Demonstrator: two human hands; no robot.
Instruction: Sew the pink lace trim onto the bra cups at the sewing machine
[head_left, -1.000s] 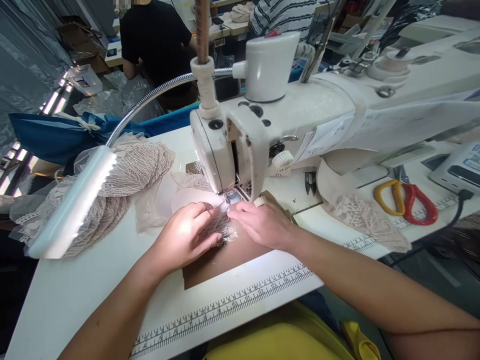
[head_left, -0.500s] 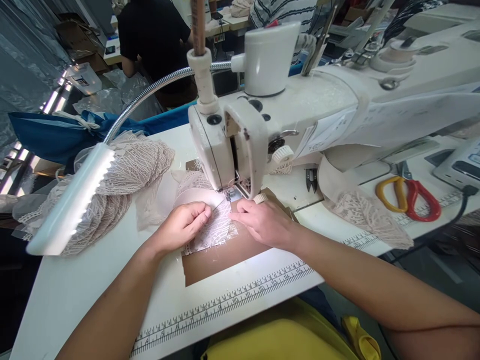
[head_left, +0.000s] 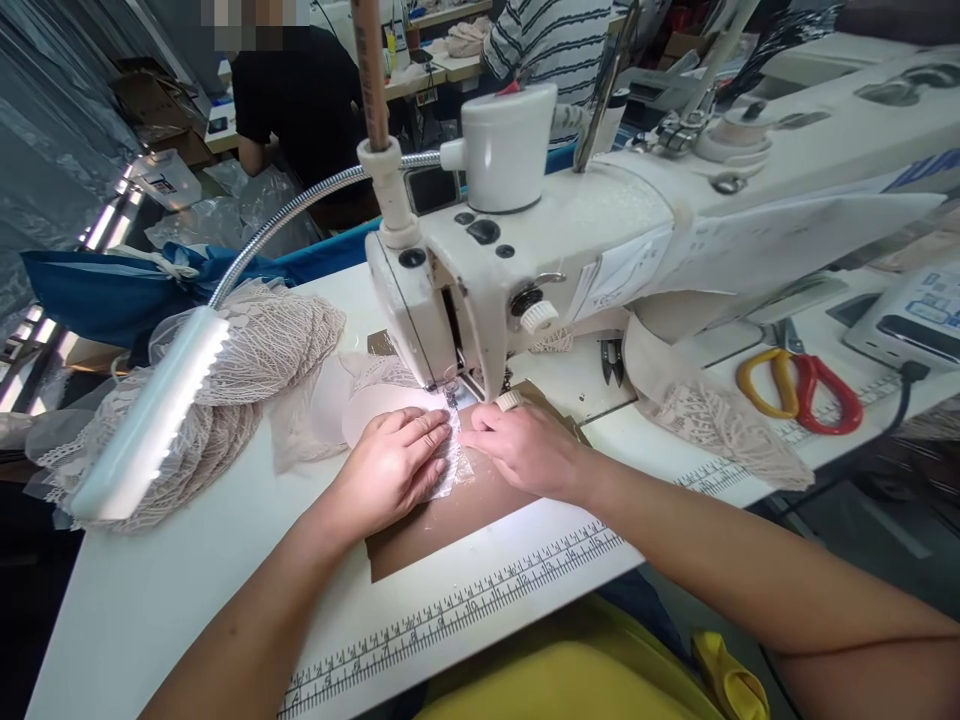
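Observation:
My left hand (head_left: 397, 462) lies flat, fingers stretched out, on a pale lace fabric piece (head_left: 448, 480) and covers most of it. The lace runs under the presser foot (head_left: 451, 396) of a white sewing machine (head_left: 420, 310). My right hand (head_left: 529, 448) is closed just right of the needle area, with its fingertips at the lace's right edge. A small ribbed knob (head_left: 510, 400) shows right behind its knuckles. Smooth pale fabric (head_left: 367, 410) spreads behind my left hand. Brown sheeting (head_left: 405, 550) covers the table under the work.
Stacked lace pieces (head_left: 262, 340) lie at left beneath a lamp (head_left: 154, 420) on a bendable neck. At right are thread snips (head_left: 612, 362), another lace piece (head_left: 705, 430) and red-yellow scissors (head_left: 802, 390). A printed ruler (head_left: 465, 610) lines the front edge. Two people work behind.
My left hand has gone from pinching the lace's edge to lying flat over it, nearer the presser foot. My right hand has hardly moved. The view has shifted slightly.

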